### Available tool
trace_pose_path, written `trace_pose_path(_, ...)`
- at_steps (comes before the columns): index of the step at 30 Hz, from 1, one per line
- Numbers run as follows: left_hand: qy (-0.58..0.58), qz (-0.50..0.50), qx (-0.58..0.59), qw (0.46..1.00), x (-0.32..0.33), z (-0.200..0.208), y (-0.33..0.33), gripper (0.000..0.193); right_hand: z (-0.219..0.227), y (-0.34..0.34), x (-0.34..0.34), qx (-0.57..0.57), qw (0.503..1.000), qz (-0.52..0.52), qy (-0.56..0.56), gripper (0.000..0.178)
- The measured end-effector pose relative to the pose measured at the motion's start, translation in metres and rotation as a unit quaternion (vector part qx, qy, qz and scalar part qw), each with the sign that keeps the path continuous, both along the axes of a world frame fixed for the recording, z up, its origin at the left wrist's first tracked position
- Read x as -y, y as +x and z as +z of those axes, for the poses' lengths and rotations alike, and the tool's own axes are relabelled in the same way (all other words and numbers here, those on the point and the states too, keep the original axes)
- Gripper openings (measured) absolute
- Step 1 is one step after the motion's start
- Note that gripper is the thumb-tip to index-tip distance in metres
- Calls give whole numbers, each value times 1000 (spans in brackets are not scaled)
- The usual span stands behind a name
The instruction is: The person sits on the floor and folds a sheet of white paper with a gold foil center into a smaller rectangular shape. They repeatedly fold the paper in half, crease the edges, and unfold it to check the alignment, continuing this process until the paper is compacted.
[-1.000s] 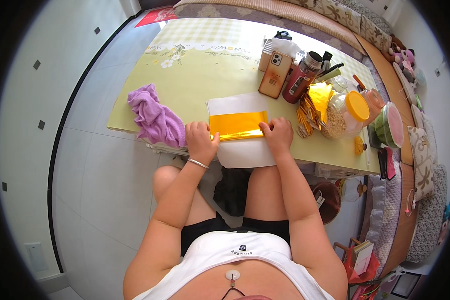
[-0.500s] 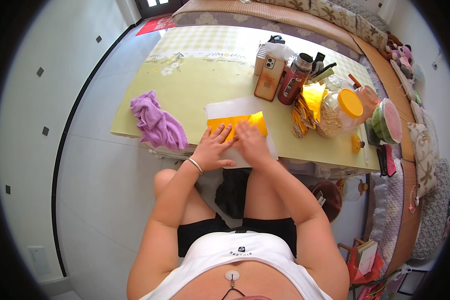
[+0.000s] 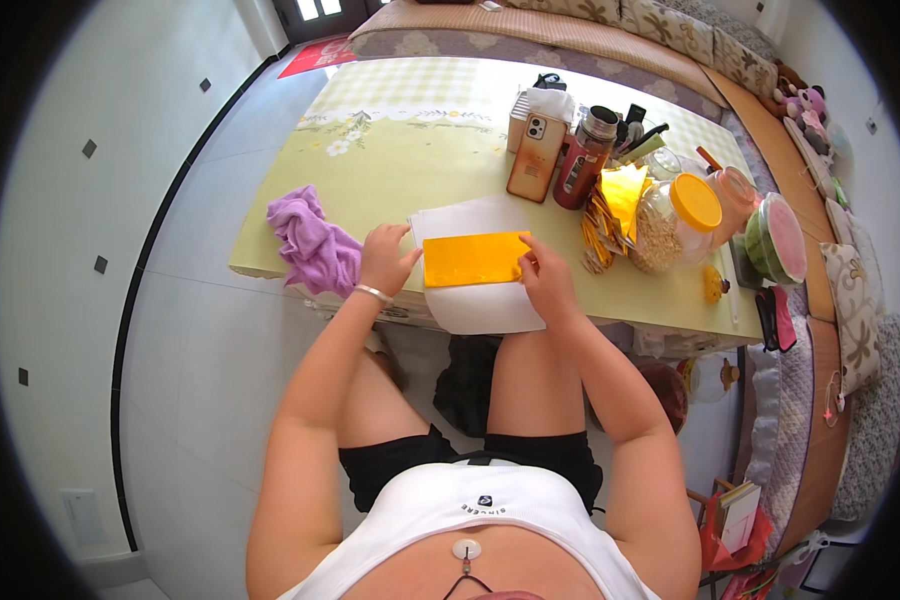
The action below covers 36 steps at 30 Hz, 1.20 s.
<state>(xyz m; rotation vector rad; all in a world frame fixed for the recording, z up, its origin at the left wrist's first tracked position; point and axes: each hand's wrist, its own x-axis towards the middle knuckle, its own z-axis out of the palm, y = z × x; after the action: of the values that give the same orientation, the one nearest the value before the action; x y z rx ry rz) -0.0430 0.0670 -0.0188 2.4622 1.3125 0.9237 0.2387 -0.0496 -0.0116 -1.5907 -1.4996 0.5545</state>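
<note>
**Gold sheet lies flat again, a hand at each end**

Half a second ago both hands were bunched over the middle of the gold sheet (image 3: 473, 259), pressing it down; now they have parted to its two short ends and the sheet shows as a clean, flat rectangle. That reads as a crease just pressed and the fold held for the next one.

The left hand (image 3: 383, 259) rests with its fingers curled against the sheet's left edge; the right hand (image 3: 543, 276) pinches the right edge lightly between thumb and fingertips. The sheet lies between the two hands on a white paper (image 3: 470, 305) at the near edge of the table (image 3: 400, 150).

Counted: one gold sheet in hand, one white paper under it, one purple cloth (image 3: 313, 243) just left of the left hand, one phone (image 3: 536, 155) and one red flask (image 3: 585, 157) beyond the right hand, and one yellow-lidded jar (image 3: 675, 220) farther right beside a loose heap of folded gold pieces (image 3: 603, 225), too many to count.
</note>
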Motion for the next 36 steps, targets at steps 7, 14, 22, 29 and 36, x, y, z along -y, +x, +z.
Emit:
trace_pose_path(7,-191,39,-142,970,-27,12,42,44,-27,-6,-27,-156,981,-52,-102,61)
trace_pose_path(14,-274,35,62,959,-19,13,42,13,-28,-2,-28,-375,918,-86,-96,66)
trace_pose_path(22,-474,86,416,771,14,20,46,6,-10,8,-29,-483,863,-97,-111,18)
trace_pose_path(29,-441,55,412,796,17,-3,36,10,-12,19,-23,-449,879,-77,-143,18)
trace_pose_path(36,-332,20,226,916,23,-12,32,21,-2,24,-4,-345,918,-67,-184,19)
